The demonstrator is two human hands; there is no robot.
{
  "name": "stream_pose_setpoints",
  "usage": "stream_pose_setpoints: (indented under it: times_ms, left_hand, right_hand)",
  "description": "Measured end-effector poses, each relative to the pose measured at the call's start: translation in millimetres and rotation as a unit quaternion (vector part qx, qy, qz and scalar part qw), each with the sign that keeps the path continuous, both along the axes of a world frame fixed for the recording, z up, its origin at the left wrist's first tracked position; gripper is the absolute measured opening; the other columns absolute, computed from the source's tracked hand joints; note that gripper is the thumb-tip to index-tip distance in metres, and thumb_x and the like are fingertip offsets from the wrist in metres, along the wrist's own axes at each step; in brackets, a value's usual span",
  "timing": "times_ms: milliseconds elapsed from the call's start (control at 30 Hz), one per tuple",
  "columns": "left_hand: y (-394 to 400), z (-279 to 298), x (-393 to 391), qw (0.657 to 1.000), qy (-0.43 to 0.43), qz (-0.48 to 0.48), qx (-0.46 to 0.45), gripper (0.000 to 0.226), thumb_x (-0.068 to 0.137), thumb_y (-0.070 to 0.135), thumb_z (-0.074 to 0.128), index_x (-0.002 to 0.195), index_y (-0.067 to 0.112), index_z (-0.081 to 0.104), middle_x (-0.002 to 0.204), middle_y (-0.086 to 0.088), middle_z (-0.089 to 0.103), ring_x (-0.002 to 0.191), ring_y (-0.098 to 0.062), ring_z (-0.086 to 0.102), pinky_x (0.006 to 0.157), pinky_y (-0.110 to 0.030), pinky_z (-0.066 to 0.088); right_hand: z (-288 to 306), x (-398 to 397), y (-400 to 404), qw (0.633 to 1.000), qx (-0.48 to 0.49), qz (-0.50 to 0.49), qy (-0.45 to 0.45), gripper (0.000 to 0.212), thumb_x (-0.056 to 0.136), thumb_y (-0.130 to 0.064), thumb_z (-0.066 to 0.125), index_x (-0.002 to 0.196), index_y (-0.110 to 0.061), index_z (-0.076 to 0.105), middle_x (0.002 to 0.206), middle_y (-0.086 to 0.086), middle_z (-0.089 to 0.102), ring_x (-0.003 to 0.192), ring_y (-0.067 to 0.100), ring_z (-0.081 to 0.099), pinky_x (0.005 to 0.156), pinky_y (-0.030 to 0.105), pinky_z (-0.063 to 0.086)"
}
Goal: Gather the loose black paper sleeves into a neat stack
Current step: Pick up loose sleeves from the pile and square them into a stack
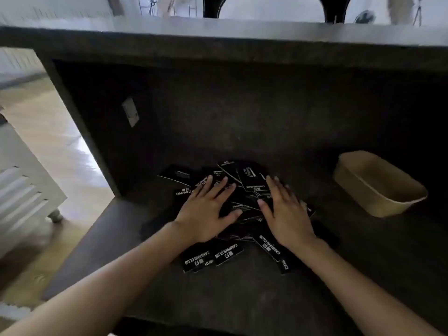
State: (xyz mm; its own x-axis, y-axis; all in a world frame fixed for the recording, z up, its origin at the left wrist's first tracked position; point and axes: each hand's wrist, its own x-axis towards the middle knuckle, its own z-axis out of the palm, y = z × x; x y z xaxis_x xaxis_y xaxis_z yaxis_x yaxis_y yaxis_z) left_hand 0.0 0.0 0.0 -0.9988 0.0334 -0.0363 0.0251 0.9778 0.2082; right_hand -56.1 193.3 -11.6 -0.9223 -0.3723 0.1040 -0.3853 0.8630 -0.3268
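Observation:
Several black paper sleeves [244, 190] with white "CAMPING CLUB" print lie in a loose, fanned-out heap on a dark shelf [218, 294]. My left hand [206, 210] lies flat on the left half of the heap, fingers straight and spread. My right hand [286, 212] lies flat on the right half, fingers pointing away from me. Both palms press down on sleeves. More sleeves stick out below my wrists toward the shelf's front, and others fan out behind my fingertips. Parts of the heap are hidden under my hands.
A tan paper tray [380, 183] sits empty on the shelf to the right. The shelf's back wall [242, 112] rises close behind the heap, under a counter top. A white label [131, 112] hangs on that wall. To the left lies open floor with a white louvred cabinet [21, 190].

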Motion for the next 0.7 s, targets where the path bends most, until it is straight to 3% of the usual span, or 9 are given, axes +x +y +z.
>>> stream_pose_setpoints:
  times_ms: [100,300,500,700]
  left_hand:
    - [-2,-3,-3,1.0,-0.002,-0.014,-0.008,0.071,0.094,0.065,0.026,0.153,0.033,0.005,0.163,0.007,-0.003,0.149,-0.021,-0.014,0.122,-0.037,-0.005]
    - [-4,-11,9,0.998,0.058,-0.004,0.006,0.057,0.099,0.052,0.03,0.152,0.031,0.021,0.162,0.0,0.013,0.15,-0.026,0.003,0.123,-0.042,0.005]
    - [-2,-28,24,0.98,0.188,-0.012,0.067,0.041,0.102,0.031,0.04,0.142,0.025,0.045,0.152,-0.001,0.04,0.143,-0.019,0.033,0.118,-0.041,0.026]
    - [-2,-27,35,0.967,0.248,-0.016,0.048,0.034,0.101,0.028,0.043,0.131,0.026,0.058,0.139,0.005,0.055,0.13,-0.015,0.049,0.11,-0.038,0.035]
  right_hand:
    - [-9,-5,4,0.996,0.037,0.052,0.059,0.053,0.102,-0.046,0.026,0.152,-0.035,0.014,0.162,-0.007,0.013,0.149,0.022,0.012,0.115,0.043,0.017]
    - [-4,1,22,0.995,0.053,0.075,0.035,0.049,0.101,-0.047,0.031,0.148,-0.036,0.028,0.16,-0.011,0.018,0.148,0.018,0.016,0.115,0.045,0.017]
    - [-12,37,48,0.998,0.039,0.042,0.029,0.05,0.1,-0.047,0.033,0.148,-0.035,0.029,0.159,-0.011,0.021,0.148,0.018,0.019,0.116,0.048,0.023]
    - [-15,74,59,0.998,-0.031,0.048,0.028,0.039,0.097,-0.044,0.046,0.136,-0.037,0.047,0.155,-0.006,0.032,0.143,0.014,0.03,0.114,0.047,0.028]
